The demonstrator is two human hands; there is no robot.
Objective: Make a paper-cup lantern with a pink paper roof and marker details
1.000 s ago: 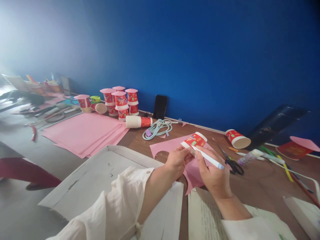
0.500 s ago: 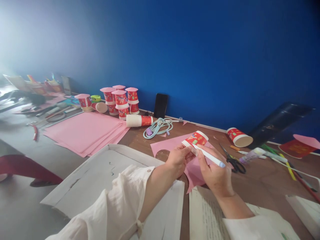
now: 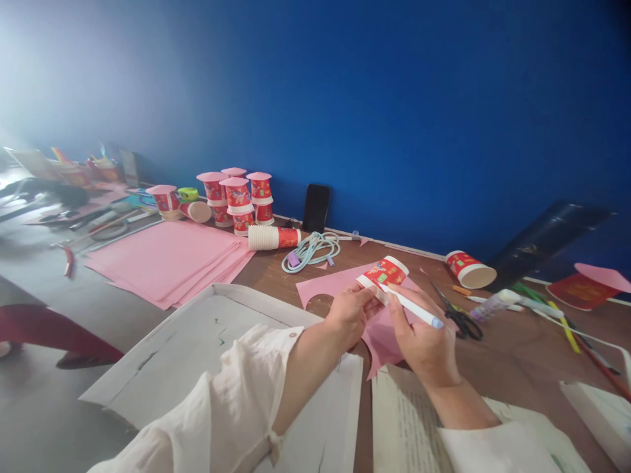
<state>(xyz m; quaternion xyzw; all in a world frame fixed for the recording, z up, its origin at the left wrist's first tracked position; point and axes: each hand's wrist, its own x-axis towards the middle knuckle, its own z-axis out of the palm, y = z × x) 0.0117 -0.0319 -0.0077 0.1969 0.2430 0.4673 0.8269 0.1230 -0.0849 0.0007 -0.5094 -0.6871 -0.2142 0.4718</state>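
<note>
My left hand [image 3: 351, 315] presses a red patterned paper cup [image 3: 384, 272] upside down on a pink paper sheet [image 3: 340, 286], fingers closed on its rim. My right hand [image 3: 421, 340] grips a white pen with a blue cap [image 3: 413, 310], its tip against the cup's rim where it meets the paper. A half-round cutout shows in the sheet just left of my left hand. Black scissors [image 3: 456, 316] lie on the brown table right of my right hand.
A stack of pink sheets [image 3: 170, 261] lies at the left, with stacked red cups [image 3: 238, 197] and a lying cup sleeve [image 3: 273, 238] behind it. A coiled cable [image 3: 311, 251], a phone [image 3: 316, 208], another lying cup [image 3: 470, 270], glue and pens [image 3: 535, 309] are near the blue wall. White board [image 3: 197, 355] and an open book [image 3: 409, 427] lie under my arms.
Nothing has visibly changed apart from a slight shift of the camera; both hands stay on the cup and the pen.
</note>
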